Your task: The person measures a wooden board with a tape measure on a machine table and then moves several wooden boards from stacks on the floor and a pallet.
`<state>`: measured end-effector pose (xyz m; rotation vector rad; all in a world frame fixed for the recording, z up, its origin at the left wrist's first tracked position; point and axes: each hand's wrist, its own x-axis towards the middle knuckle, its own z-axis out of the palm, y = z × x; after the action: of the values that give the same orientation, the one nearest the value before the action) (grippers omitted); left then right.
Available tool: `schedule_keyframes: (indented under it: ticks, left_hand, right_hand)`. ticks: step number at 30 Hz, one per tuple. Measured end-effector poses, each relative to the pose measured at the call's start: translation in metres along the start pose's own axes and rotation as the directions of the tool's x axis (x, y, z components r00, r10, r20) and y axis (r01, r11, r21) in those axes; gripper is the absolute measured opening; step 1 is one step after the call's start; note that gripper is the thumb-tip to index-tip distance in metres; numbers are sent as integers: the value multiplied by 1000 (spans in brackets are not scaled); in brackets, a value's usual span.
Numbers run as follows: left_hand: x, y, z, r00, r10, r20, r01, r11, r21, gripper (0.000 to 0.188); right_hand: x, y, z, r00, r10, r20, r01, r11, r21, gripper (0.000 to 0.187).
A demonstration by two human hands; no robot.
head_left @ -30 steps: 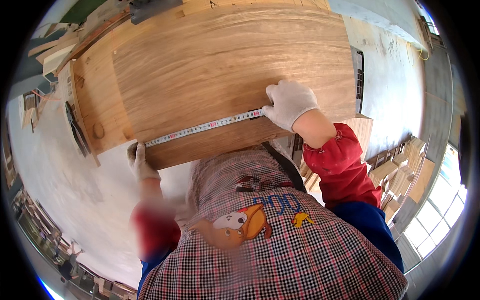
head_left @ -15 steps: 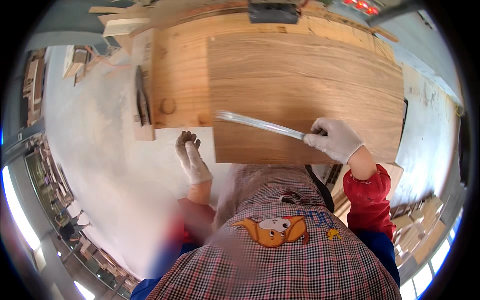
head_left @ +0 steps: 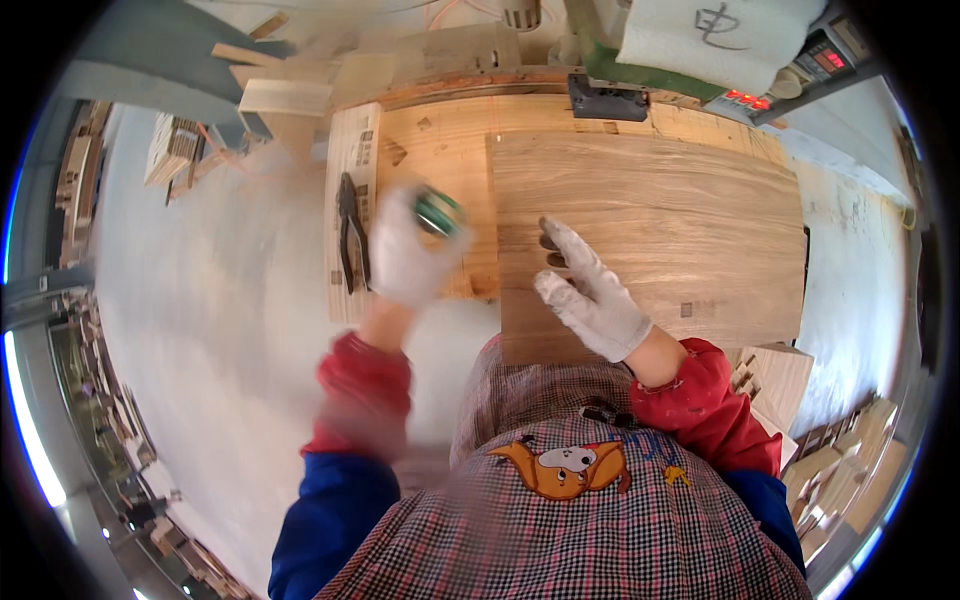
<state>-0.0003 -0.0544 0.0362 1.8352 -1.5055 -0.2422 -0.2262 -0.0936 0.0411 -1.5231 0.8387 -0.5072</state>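
Note:
My left hand [head_left: 407,258], in a pale glove and blurred by motion, closes on a small green roundish thing [head_left: 438,212] over the wooden table's left part. The blur hides its exact kind. My right hand [head_left: 592,295], gloved too, hovers with fingers apart and nothing in them. It is over the near left part of a broad wood-grain panel [head_left: 650,215]. This panel lies flat on the light wooden table [head_left: 470,123]. Left of my left hand, dark-handled pliers [head_left: 350,235] rest on a raised pale wooden strip [head_left: 340,300] along the table's side.
At the table's far edge sits a black block [head_left: 607,98]. Behind it is a green machine part [head_left: 590,40] with a white marked cloth [head_left: 715,45] and a lit control panel [head_left: 750,100]. Wood pieces [head_left: 285,98] stand far left; boards [head_left: 780,380] are stacked near right.
The shiny silvery strip has left my right hand and is out of sight. My right hand moved left and opened. My left hand rose from the near side, now with the green thing.

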Motion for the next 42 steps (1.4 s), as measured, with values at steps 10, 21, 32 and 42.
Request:
schedule_keyframes:
  ticks: [10, 21, 32, 42]
  left_hand:
    - [134, -167, -19, 966, -147, 214, 3, 831, 556, 62]
    - [86, -10, 129, 736, 284, 614, -569, 750, 336, 75]
    - [35, 31, 143, 759, 234, 608, -479, 833, 277, 71]
    - [-110, 71, 195, 545, 88, 834, 240, 936, -256, 51]
  right_hand:
    - [-126, 61, -51, 649, 758, 71, -749, 619, 235, 36]
    - [-157, 118, -12, 708, 696, -118, -15, 182, 983, 43]
    - [-200, 138, 67, 774, 583, -247, 221, 116, 968, 42]
    - [-392, 93, 23, 326, 425, -845, 552, 639, 535, 40]
